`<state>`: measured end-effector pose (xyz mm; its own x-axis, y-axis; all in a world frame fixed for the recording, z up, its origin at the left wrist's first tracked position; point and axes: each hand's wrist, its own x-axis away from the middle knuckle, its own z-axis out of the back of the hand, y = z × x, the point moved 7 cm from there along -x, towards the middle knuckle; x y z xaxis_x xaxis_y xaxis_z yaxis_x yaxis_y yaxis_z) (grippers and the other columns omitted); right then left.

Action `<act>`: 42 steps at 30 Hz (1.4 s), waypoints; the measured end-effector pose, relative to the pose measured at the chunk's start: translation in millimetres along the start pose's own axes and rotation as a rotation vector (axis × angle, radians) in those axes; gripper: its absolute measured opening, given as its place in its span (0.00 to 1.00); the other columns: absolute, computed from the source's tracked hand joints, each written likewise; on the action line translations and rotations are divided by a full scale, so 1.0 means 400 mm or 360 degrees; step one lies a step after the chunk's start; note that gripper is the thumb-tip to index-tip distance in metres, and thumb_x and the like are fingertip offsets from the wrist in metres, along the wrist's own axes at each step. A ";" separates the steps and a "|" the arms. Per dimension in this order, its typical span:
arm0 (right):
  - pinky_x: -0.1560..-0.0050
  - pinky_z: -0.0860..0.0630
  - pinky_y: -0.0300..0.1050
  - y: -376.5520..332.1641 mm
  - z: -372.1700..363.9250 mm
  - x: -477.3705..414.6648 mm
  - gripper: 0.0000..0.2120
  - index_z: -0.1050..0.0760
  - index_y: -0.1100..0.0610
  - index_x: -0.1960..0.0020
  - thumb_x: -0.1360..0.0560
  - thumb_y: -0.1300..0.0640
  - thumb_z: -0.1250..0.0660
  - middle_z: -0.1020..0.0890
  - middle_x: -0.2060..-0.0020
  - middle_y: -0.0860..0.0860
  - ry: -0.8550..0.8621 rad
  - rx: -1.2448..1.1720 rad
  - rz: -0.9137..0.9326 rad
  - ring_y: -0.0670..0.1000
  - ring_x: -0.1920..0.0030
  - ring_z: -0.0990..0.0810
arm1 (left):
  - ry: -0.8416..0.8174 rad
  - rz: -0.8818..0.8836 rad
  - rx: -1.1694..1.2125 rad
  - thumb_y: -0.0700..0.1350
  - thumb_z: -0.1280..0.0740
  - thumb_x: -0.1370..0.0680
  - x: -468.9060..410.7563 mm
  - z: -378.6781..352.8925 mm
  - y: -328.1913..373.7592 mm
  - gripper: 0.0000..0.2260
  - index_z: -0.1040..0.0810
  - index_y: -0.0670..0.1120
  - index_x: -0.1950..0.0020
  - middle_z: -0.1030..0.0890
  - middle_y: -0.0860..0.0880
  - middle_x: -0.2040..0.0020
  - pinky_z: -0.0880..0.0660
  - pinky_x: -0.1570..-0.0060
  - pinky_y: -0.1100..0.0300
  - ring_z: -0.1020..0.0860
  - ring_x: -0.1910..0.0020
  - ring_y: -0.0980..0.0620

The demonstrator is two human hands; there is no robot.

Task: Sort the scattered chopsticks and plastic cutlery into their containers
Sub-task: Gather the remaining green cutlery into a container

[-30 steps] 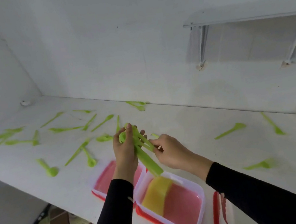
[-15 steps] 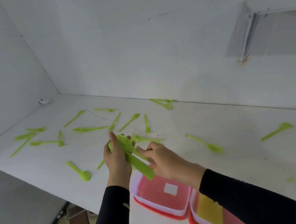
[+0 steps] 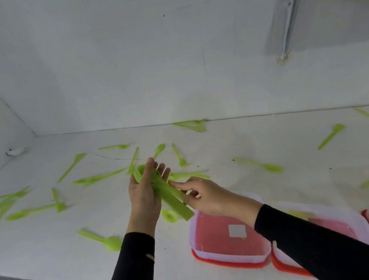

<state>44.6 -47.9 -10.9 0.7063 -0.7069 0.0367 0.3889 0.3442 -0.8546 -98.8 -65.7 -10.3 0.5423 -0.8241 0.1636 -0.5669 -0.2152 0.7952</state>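
White shelf, cutlery bundle in left hand, right fingers pinching it

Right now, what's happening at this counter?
A person is sorting green plastic cutlery. The left hand holds a bundle of it above the white counter, and the right hand pinches the handles. Many loose spoons and forks lie scattered across the counter. An open left container and right container sit at the near edge; the left shows no cutlery inside.
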 end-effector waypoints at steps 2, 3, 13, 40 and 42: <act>0.45 0.31 0.33 0.019 0.029 0.012 0.22 0.35 0.44 0.25 0.18 0.51 0.39 0.27 0.39 0.46 0.0046 -0.0092 -0.0097 0.41 0.45 0.26 | -0.0034 -0.0010 -0.0012 0.39 0.30 0.22 -0.013 -0.020 -0.005 0.09 0.25 0.44 0.43 0.20 0.49 0.60 0.18 0.54 0.52 0.20 0.60 0.51; 0.43 0.31 0.34 0.029 0.053 0.015 0.22 0.34 0.45 0.26 0.19 0.49 0.38 0.27 0.37 0.46 0.0103 -0.0136 -0.0136 0.42 0.43 0.27 | -0.0028 -0.0020 -0.0021 0.39 0.30 0.22 -0.023 -0.025 -0.005 0.11 0.25 0.45 0.41 0.20 0.50 0.62 0.18 0.55 0.54 0.21 0.61 0.52; 0.36 0.32 0.48 0.376 0.357 0.039 0.17 0.29 0.54 0.31 0.19 0.54 0.41 0.31 0.35 0.57 0.0534 0.0602 -0.0905 0.59 0.34 0.32 | -0.0073 -0.0038 -0.0218 0.43 0.32 0.21 -0.139 -0.095 -0.008 0.07 0.25 0.46 0.44 0.23 0.49 0.58 0.18 0.56 0.56 0.22 0.62 0.50; 0.55 0.26 0.37 0.198 0.424 -0.181 0.06 0.20 0.50 0.49 0.20 0.58 0.35 0.18 0.55 0.43 0.0634 -0.0113 -0.0030 0.45 0.55 0.21 | -0.0284 -0.0199 -0.2409 0.38 0.27 0.28 -0.303 -0.057 -0.037 0.07 0.20 0.48 0.54 0.21 0.49 0.61 0.21 0.66 0.58 0.23 0.66 0.50; 0.54 0.28 0.34 0.155 0.379 -0.200 0.08 0.19 0.48 0.50 0.20 0.59 0.35 0.19 0.52 0.43 0.0479 -0.0136 0.0058 0.43 0.54 0.22 | -0.0534 -0.0234 -0.2307 0.39 0.27 0.27 -0.259 -0.130 -0.026 0.07 0.19 0.50 0.53 0.21 0.50 0.63 0.23 0.69 0.63 0.24 0.70 0.53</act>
<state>101.7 123.7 11.6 0.5070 -0.8507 -0.1385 0.3066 0.3282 -0.8935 -116.9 49.1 -5.2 0.2601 -0.9640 0.0546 0.6796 0.2229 0.6989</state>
